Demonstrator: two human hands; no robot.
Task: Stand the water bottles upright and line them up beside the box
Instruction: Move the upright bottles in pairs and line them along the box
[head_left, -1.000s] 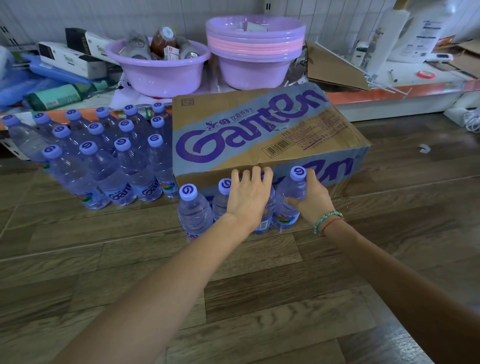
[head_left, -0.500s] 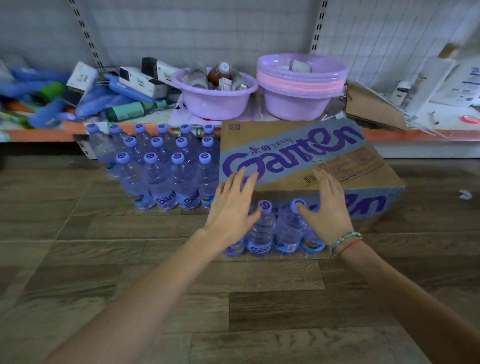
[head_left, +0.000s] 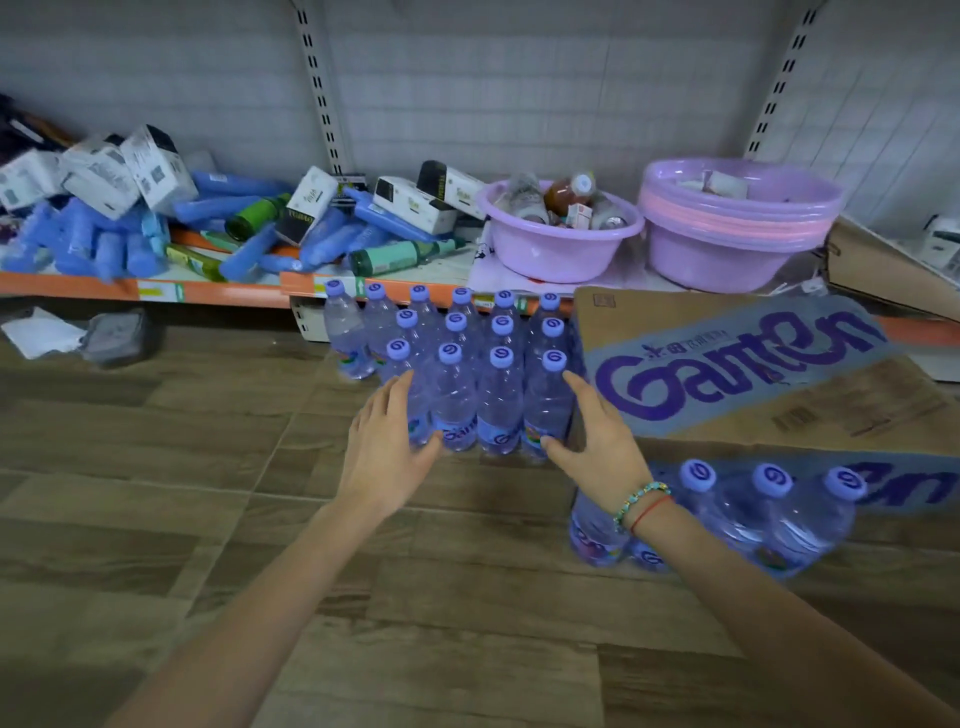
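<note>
**Squaring the bottle block beside the box**
Lower right: a short bottle row (head_left: 769, 519) stands upright. At centre, your left hand (head_left: 382, 452) and right hand (head_left: 597, 441), fingers straight, flank the bottle block (head_left: 467, 374) against the box (head_left: 727, 374), apparently to align it.

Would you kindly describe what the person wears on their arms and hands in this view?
Both forearms are bare, with no sleeves or gloves in view. The left hand carries nothing. The right hand has two thin bands at the wrist: a turquoise beaded bracelet and a red string.
</note>
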